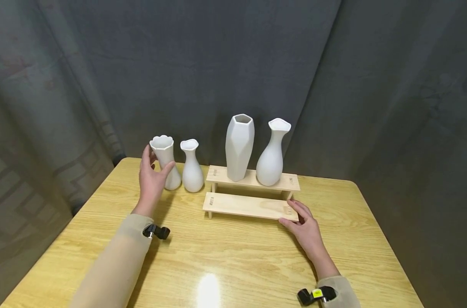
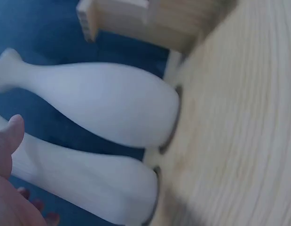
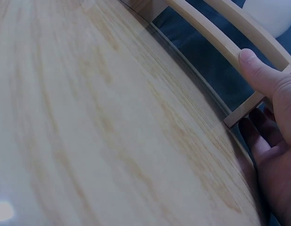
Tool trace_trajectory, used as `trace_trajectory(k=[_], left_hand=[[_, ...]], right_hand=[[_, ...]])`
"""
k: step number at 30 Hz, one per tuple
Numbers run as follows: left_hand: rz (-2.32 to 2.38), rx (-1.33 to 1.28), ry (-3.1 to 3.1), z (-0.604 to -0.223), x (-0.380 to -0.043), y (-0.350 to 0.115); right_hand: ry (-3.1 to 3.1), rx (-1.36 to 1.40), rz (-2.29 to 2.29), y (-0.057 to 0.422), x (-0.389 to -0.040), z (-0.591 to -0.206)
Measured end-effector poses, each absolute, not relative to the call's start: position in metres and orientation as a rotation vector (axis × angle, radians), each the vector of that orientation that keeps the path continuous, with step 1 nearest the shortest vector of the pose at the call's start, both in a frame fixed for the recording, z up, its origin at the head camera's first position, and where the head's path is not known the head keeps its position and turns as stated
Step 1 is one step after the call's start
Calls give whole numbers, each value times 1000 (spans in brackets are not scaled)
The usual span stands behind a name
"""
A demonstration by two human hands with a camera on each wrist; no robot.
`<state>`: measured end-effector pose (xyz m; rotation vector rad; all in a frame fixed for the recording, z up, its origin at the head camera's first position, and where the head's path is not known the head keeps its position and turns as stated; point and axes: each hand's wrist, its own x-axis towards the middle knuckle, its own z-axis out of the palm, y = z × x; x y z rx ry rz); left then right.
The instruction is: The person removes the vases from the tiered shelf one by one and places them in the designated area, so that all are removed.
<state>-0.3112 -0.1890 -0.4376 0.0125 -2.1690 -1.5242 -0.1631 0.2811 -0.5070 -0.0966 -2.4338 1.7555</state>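
A white vase with a scalloped rim (image 1: 174, 177) stands on the table at the left, and my left hand (image 1: 150, 182) curves round its upper part. The thumb (image 2: 13, 132) lies across its near side, with the fingers on the far side, partly hidden. Just right of it is a small white narrow-necked vase (image 1: 193, 175). My right hand (image 1: 307, 229) holds the right end of the lower step of a two-step wooden stand (image 1: 241, 204), thumb on the front edge. On the upper step stand a tall faceted white vase (image 1: 239, 147) and a larger narrow-necked white vase (image 1: 271, 160).
The wood-grain table (image 1: 226, 256) extends in front of the stand. Dark grey curtains (image 1: 202, 64) hang close behind the table's back edge and along both sides. A black wrist device sits on each forearm.
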Motion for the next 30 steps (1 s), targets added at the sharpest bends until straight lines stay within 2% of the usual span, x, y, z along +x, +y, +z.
trace_trajectory(k=[10, 21, 30], left_hand=[[-1411, 19, -2023, -414, -273, -166], [-1386, -234, -1961, -391, -241, -120], [-1424, -381, -2009, -374, -234, -84]], right_hand=[[-2437, -93, 1748, 280, -164, -507], [-2444, -96, 1733, 280, -163, -507], [-2445, -95, 1734, 280, -163, -507]])
